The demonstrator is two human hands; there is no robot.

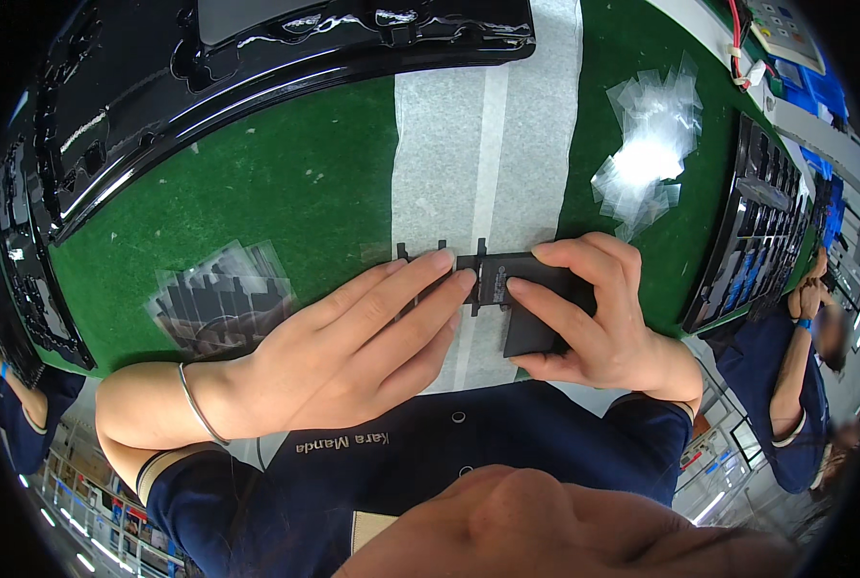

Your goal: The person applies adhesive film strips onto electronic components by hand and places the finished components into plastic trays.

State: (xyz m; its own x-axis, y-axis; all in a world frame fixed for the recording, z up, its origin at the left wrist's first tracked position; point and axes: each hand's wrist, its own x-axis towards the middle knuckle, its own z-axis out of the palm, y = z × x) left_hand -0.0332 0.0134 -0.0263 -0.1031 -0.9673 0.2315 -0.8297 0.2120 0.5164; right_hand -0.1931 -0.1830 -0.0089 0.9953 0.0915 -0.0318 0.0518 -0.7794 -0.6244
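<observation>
A flat black rectangular pack (528, 332), much like a phone battery, lies on a strip of white paper (440, 164). My right hand (599, 318) grips it, fingers bent over its top edge and face, thumb at the lower edge. Fingers stretched out and nearly flat, my left hand (353, 342) rests its tips at the pack's left end. Around those fingertips stick out thin black tabbed pieces (481, 247); the rest of them is hidden beneath the hand. Beside my left forearm sits a fanned stack of clear films with black strips (223, 299).
A heap of clear film pieces (647, 144) lies to the right on the green mat (295, 173). Large glossy black trays (286, 77) stand at the far left, and another black tray (753, 222) at the right edge. Other people (777, 385) sit on both sides.
</observation>
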